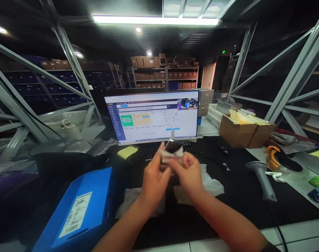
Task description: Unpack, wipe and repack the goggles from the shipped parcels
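Observation:
Both my hands are raised over the black desk mat (243, 196), in front of the keyboard (149, 154). Together they pinch a small dark item in a clear plastic bag (172, 150). My left hand (154, 178) grips its left side with fingers closed. On the bag's right side, my right hand (189, 175) has its fingers curled round the plastic. The bag is blurred by motion. Behind it stands a lit monitor (151, 115) showing a software page.
A blue box (80, 206) with a white label lies at the near left. White plastic bags (209, 183) lie under my hands. A barcode scanner (261, 178), an orange tape dispenser (277, 159) and cardboard boxes (243, 131) sit to the right. Metal shelving surrounds the desk.

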Tool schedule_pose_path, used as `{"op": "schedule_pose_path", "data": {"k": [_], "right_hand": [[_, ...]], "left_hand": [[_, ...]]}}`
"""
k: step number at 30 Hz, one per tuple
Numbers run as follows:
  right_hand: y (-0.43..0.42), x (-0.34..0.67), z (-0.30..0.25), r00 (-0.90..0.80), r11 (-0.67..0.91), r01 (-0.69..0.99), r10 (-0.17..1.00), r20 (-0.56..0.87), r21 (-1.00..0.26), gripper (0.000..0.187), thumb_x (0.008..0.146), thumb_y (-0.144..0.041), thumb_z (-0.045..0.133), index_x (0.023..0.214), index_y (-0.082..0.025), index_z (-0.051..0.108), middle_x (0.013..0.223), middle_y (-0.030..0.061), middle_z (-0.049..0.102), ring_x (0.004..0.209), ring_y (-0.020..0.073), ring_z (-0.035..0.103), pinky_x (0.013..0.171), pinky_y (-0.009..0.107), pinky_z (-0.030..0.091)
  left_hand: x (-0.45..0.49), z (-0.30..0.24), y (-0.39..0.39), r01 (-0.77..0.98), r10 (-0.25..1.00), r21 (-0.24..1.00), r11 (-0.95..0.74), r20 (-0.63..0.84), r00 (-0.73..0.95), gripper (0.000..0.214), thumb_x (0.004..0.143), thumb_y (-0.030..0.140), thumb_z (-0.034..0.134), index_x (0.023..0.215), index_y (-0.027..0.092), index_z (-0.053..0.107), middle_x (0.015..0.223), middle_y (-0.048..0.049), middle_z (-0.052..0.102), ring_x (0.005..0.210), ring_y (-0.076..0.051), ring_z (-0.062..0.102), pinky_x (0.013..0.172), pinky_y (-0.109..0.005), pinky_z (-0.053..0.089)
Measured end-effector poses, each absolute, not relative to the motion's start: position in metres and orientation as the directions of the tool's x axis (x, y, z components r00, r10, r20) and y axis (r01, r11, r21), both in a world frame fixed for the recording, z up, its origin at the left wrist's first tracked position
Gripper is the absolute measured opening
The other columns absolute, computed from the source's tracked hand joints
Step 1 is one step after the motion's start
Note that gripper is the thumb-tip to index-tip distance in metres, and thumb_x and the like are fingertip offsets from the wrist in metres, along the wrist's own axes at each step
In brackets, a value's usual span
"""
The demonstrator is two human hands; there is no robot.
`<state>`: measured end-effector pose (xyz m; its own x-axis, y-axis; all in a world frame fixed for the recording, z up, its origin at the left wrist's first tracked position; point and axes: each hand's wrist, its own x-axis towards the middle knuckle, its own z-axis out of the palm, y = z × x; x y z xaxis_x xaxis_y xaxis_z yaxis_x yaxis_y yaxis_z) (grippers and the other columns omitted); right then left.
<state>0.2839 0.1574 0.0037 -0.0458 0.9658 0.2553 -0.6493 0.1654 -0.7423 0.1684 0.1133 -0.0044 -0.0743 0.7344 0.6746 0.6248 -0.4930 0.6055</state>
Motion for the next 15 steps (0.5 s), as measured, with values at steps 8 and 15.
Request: {"op": "schedule_pose_path", "data": {"k": [8, 15], "right_hand": [[0.165, 0.288, 0.011, -0.197, 0.001, -0.684, 0.963, 0.186, -0.73, 0.071, 0.049, -0.035, 0.095, 0.055, -0.021, 0.026, 0.051, -0.0074, 0.044, 0.053, 0.0071, 0.039, 0.053, 0.021, 0.034], [0.164, 0.29, 0.009, -0.061, 0.146, -0.671, 0.966, 0.25, -0.727, 0.062, 0.058, -0.043, 0.091, 0.056, -0.021, 0.033, 0.056, -0.006, 0.048, 0.055, 0.009, 0.041, 0.057, 0.024, 0.039]], "left_hand": [[0.164, -0.001, 0.116, 0.535, 0.816, 0.707, -0.462, 0.575, -0.056, 0.064, 0.084, 0.016, 0.054, 0.148, 0.016, 0.045, 0.128, -0.0085, 0.069, 0.096, -0.017, 0.07, 0.079, -0.024, 0.057], [0.165, -0.005, 0.116, 0.608, 0.779, 0.63, -0.483, 0.626, -0.029, 0.065, 0.081, 0.014, 0.052, 0.147, 0.014, 0.047, 0.134, -0.0121, 0.065, 0.083, -0.014, 0.07, 0.077, -0.024, 0.056]]}}
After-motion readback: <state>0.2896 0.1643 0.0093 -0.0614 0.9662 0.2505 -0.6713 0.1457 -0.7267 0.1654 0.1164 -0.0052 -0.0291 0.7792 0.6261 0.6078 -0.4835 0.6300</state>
